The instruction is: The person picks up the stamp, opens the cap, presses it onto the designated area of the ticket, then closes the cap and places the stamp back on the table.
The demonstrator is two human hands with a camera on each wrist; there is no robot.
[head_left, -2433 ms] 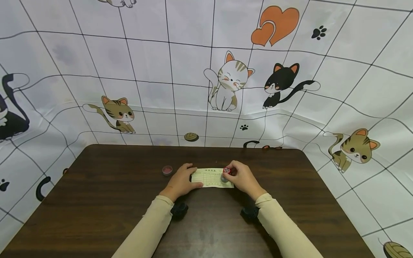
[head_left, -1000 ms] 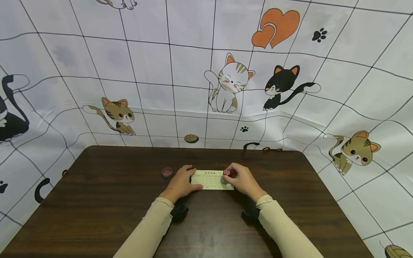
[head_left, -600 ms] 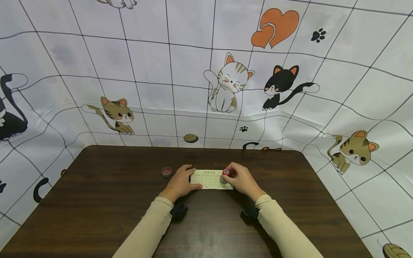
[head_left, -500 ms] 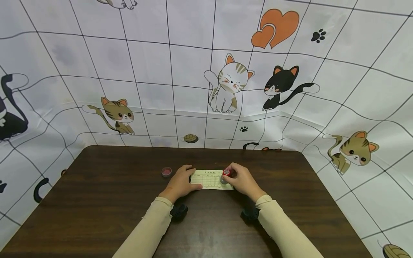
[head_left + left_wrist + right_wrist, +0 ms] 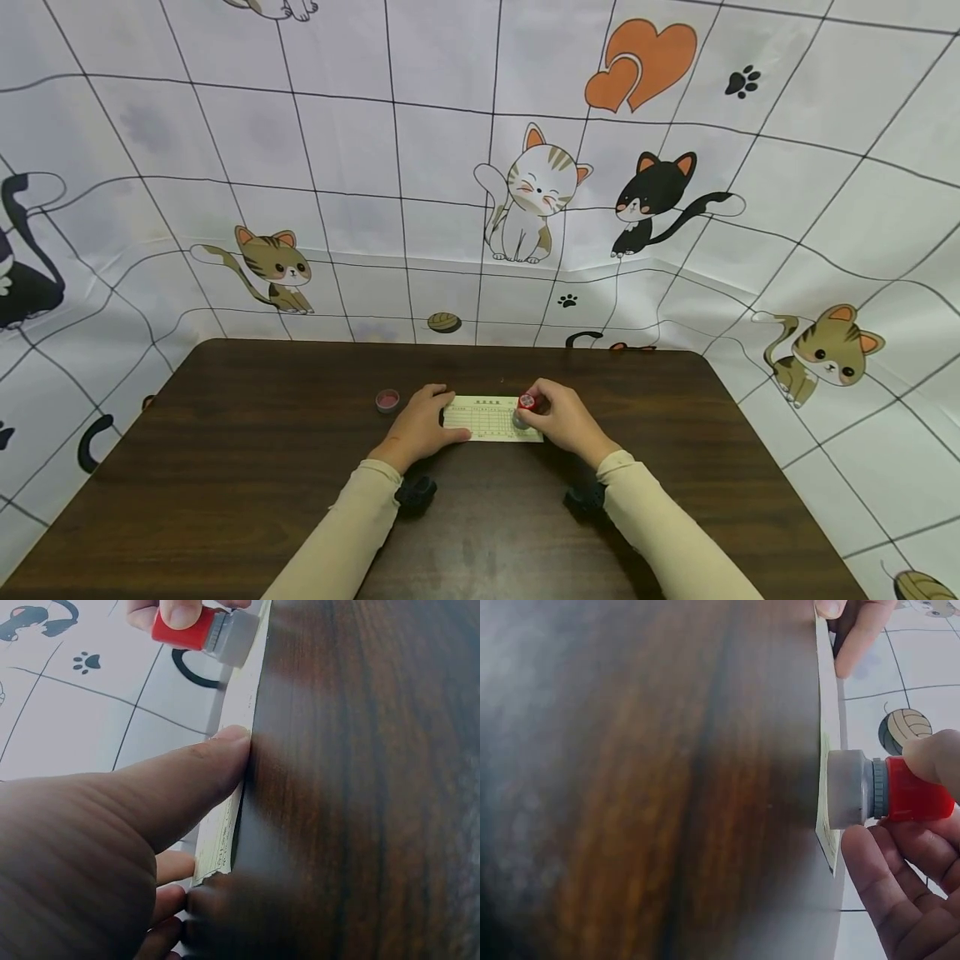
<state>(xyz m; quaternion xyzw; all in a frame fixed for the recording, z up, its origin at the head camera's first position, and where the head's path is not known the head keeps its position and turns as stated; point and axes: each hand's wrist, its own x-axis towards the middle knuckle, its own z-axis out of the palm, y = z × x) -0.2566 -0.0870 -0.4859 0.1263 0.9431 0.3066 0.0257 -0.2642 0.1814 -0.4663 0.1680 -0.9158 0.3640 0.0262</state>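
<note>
My right hand (image 5: 566, 417) pinches a round stamp with a red handle (image 5: 919, 791) and a grey base (image 5: 847, 789). The base stands on the right part of a pale yellow printed form (image 5: 483, 417), hiding the print beneath it. My left hand (image 5: 422, 423) lies at the form's left end. Its thumb (image 5: 202, 761) is stretched out and rests on the near edge of the paper, while the other fingers lie by the left edge, partly hidden in the left wrist view. A small round cap or pot, reddish inside (image 5: 387, 401), sits left of the left hand.
The form lies on a dark brown wooden table (image 5: 285, 467). Behind the table hangs a white sheet (image 5: 435, 217) with grid lines and cartoon cats. Black wrist cameras (image 5: 416, 495) are strapped under both sleeves.
</note>
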